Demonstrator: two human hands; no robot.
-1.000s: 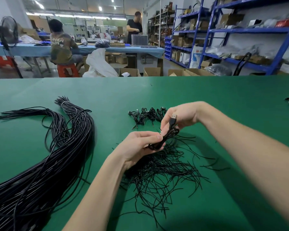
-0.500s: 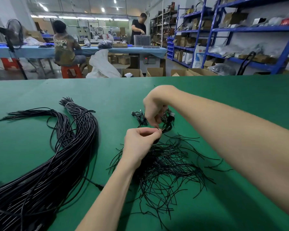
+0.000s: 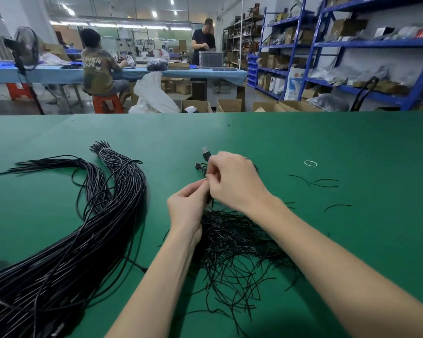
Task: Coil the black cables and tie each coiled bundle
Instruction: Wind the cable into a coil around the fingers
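The counter (image 3: 327, 142) has a green surface that fills the lower part of the view. On its left side lies a big bundle of long black cables (image 3: 66, 252), curved, with its far end bound by a pale tie (image 3: 103, 150). Just beside it, further left, a thinner bunch of black cables (image 3: 56, 162) spreads out flat. In the middle, close to the near edge, lies a loose heap of thin black ties (image 3: 235, 247). A few single black ties (image 3: 325, 182) lie apart on the right. Behind them rests 1 small white ring (image 3: 310, 163). At the far right edge a dark thing is partly visible.
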